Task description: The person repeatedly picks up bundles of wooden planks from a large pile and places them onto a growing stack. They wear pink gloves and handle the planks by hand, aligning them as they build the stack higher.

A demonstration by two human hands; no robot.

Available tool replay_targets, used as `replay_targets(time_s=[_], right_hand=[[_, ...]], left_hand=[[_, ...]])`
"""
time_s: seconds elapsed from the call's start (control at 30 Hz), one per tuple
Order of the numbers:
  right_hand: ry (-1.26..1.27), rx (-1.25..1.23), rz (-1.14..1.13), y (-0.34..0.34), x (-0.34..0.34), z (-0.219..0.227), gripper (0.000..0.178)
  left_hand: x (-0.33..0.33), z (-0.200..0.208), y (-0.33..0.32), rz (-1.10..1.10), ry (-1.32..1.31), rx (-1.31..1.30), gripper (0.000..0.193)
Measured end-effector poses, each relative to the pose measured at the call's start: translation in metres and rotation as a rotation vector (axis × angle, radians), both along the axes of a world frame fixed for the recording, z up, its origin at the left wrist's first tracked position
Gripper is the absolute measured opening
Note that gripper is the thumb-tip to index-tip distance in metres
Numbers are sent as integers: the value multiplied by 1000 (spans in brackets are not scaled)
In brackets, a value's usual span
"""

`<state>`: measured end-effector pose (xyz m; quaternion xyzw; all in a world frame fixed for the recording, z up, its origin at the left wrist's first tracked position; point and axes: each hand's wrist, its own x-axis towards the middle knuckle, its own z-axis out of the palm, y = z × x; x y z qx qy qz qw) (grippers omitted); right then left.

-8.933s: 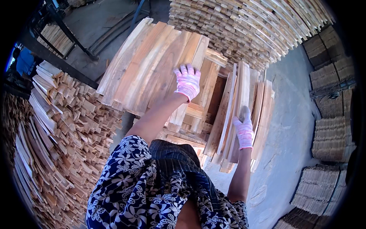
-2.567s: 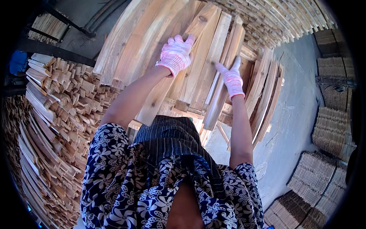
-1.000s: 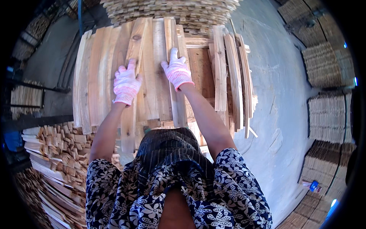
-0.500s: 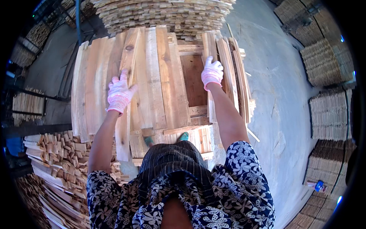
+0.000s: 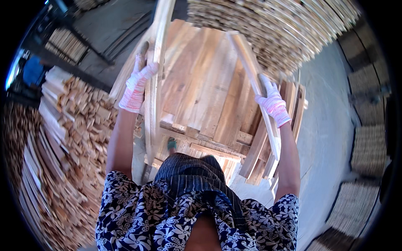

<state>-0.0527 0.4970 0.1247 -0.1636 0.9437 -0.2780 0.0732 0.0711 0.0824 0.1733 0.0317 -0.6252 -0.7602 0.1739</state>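
My left hand, in a white and pink knit glove, is closed round a long wooden board. That board stands on edge, raised above the left side of the pile. In the same kind of glove, my right hand grips a second board, which is tilted up on its narrow edge. Between the hands lies a layer of flat boards set side by side on the pile. More boards lie along its right side, partly under my right forearm. My left fingertips are blurred.
A tall stack of boards rises just beyond the pile. At my left is a big heap of loose wood pieces. Stacks of slats line the far right, across the grey floor.
Both hands, which lay on boards on the pile, now hold boards lifted on edge. The view has turned left, and the gap in the layer at right is now mostly hidden.
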Motion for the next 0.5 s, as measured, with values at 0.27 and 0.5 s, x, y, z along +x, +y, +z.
replay_targets(time_s=[0.27,0.5], right_hand=[[254,310,554,-169,-14,-37,71],[290,508,442,-208,0,-35,76]], left_hand=[[92,-9,-20,69,-198,275,64],[199,-94,0,231,-454,648,61]])
